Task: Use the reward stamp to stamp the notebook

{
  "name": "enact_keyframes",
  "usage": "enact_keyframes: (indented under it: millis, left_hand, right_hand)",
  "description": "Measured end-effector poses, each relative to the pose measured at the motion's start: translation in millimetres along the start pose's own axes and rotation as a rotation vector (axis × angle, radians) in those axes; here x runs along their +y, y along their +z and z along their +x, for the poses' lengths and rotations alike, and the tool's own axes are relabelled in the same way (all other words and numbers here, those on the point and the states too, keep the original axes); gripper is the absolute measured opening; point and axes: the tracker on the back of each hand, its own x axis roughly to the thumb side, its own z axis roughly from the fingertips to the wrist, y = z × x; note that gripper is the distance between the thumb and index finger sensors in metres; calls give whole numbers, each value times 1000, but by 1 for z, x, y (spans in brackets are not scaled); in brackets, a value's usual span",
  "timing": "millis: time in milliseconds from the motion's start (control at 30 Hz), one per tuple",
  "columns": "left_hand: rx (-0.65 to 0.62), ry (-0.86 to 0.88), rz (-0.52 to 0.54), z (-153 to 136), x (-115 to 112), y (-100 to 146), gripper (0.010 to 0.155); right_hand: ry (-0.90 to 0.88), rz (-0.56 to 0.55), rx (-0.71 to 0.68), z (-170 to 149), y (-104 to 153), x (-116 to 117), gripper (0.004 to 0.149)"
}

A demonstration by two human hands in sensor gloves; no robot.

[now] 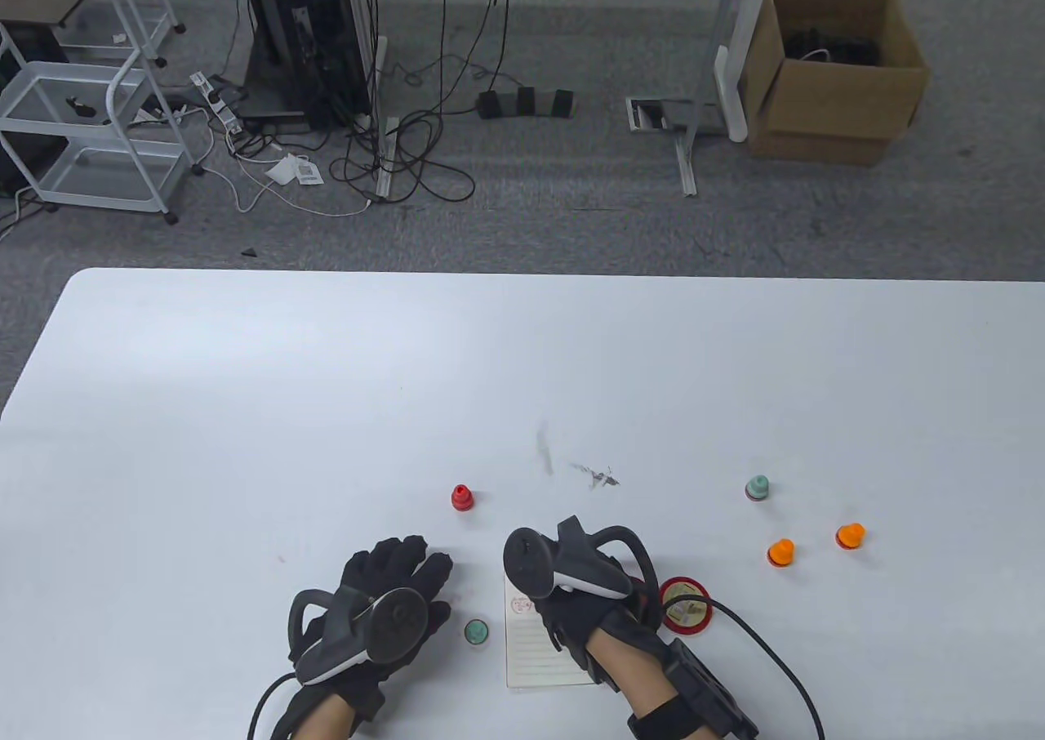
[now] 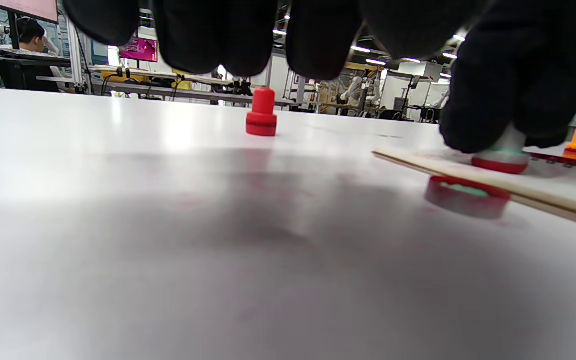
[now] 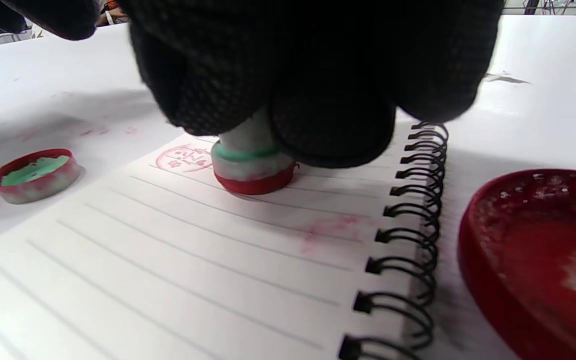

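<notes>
Right hand grips stamp, base pressed on notebook page, beside a red imprint; left hand rests flat left of notebook.

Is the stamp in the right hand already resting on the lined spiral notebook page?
Yes, the white, green-banded stamp gripped by the right hand sits with its red base on the lined spiral notebook.

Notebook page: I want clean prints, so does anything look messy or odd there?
Yes. A faint red smudge crosses the lines of the notebook, below the stamp that the right hand presses down. It looks like stray ink, unlike the crisp round print beside the stamp.
</notes>
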Motion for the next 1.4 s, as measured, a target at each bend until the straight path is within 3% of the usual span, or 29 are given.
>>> enact_keyframes:
  millis: [267,700,933,1100,1400]
  left_hand:
    - [-4,-6,-2,1,0,0,62]
    - [-61,-12,-53,14,-7,-2,63]
    - [-99,-10,-83,23,-11,-3,64]
    - [-116,-17,-111,30,-16,-6,71]
    - [-132,-57,-208,40,-27,-13,73]
  right_hand:
    - [59,-26,-9,5,3,0,44]
    - [36,-199,-86,-5,25,12,46]
    - [-418,-450,-65,-57,56,-22,47]
    - [-654,-623,-40,-93,76,-5,47]
    - [-656,-613,-60,-95,81,-4,47]
